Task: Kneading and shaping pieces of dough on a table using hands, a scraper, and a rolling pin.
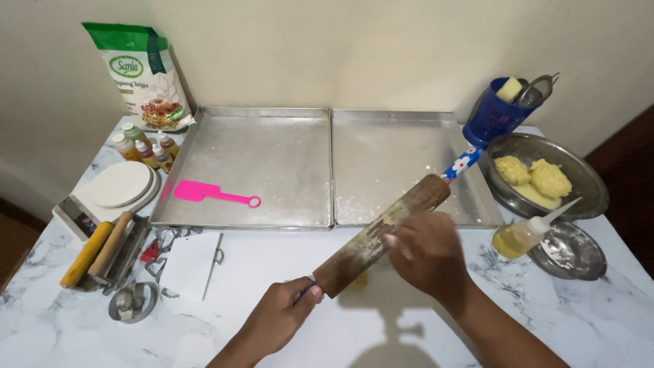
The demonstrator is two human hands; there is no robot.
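Note:
A wooden rolling pin (pixel 402 211) dusted with flour is held slanted above the marble table (pixel 272 272). My left hand (pixel 279 317) grips its near blue handle. My right hand (pixel 426 252) lies on the pin's barrel near the middle, fingers curled over it. The far handle (pixel 462 163), blue with white flowers, points toward the right tray. A bit of yellow dough (pixel 360 281) shows on the table under the pin.
Two flour-dusted metal trays (pixel 300 218) (pixel 477 197) lie side by side; a pink spatula (pixel 211 194) rests in the left one. Steel bowl with yellow dough (pixel 586 184), oil squeeze bottle (pixel 528 232), small steel dish (pixel 579 262), blue basket (pixel 494 116) right. Flour bag (pixel 143 75), colouring bottles (pixel 143 150), scale (pixel 116 187), cutters (pixel 133 300) left.

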